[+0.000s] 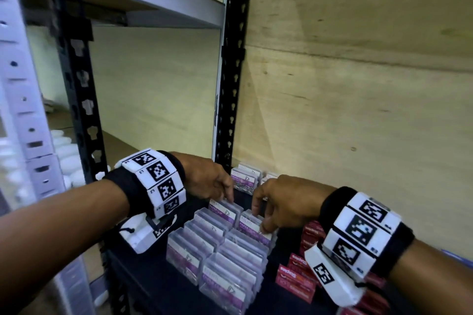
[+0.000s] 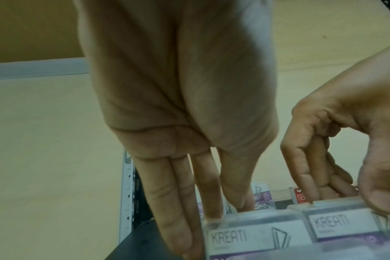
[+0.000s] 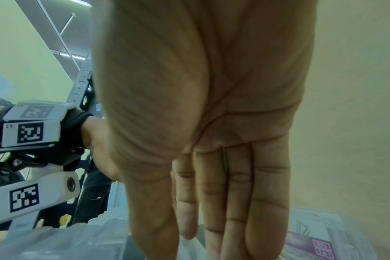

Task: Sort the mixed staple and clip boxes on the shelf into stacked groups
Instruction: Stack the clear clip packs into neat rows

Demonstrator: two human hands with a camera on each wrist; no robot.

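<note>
Clear paper clip boxes (image 1: 217,250) with purple labels stand in two rows on the dark shelf (image 1: 151,286). My left hand (image 1: 229,199) reaches down to the rear box of the left row (image 2: 245,235); its straight fingers (image 2: 167,202) touch that box's left end and back edge. My right hand (image 1: 258,217) pinches the rear box of the right row (image 2: 336,223), thumb on its front top edge and bent fingers behind. In the right wrist view my right hand (image 3: 189,228) hides most of that box. Red staple boxes (image 1: 297,279) lie to the right.
More clip boxes (image 1: 245,178) stand against the wooden back panel (image 1: 358,84). A black perforated upright (image 1: 230,84) rises just behind my left hand, with a grey shelf beam (image 1: 153,7) overhead. White items (image 1: 64,151) sit on the rack to the left.
</note>
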